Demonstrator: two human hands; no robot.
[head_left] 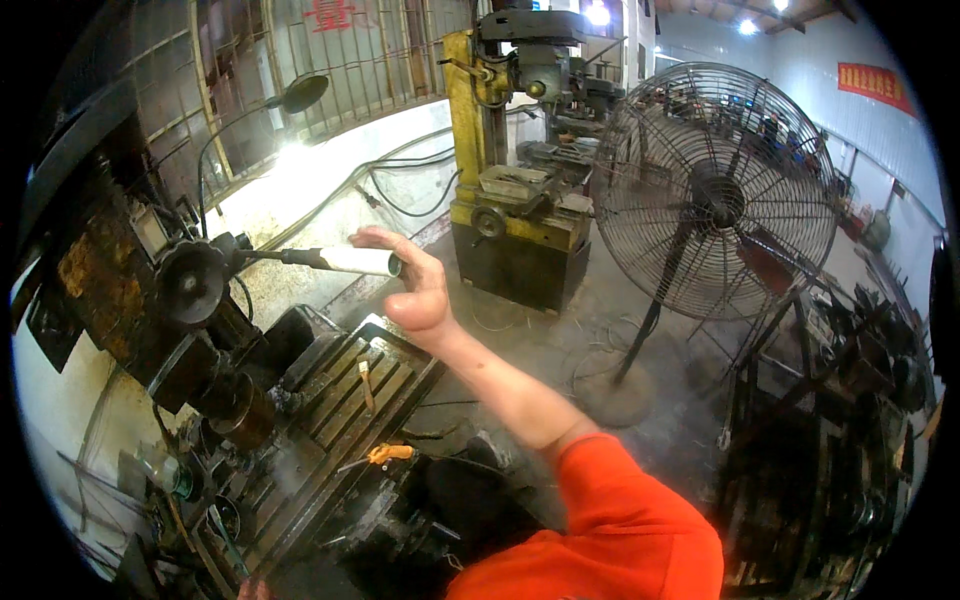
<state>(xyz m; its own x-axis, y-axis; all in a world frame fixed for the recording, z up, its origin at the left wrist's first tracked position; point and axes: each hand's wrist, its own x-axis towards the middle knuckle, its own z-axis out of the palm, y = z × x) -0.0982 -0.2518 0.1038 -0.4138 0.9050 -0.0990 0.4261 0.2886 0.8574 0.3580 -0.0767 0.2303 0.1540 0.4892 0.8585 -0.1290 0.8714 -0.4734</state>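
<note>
Grey concrete floor (640, 300) spreads through the middle of a workshop, with open room between the machines. At the left edge stands a dark milling machine (120, 290), its slotted table (350, 385) running down toward the lower left; a small orange-handled tool (388, 453) lies at the table's near edge. A lever with a white handle (355, 261) juts rightward from the machine's head, over the table. One hand (415, 285), reaching up from an orange sleeve (620, 530), rests against the handle's free end with fingers loosely spread and the palm open, not wrapped around it. Which hand it is cannot be told. Behind it a yellow drill press (500, 180) stands by the white wall. Farther right, a large pedestal fan (715, 190) stands well apart, and dark racks (840, 420) crowd the right edge.
</note>
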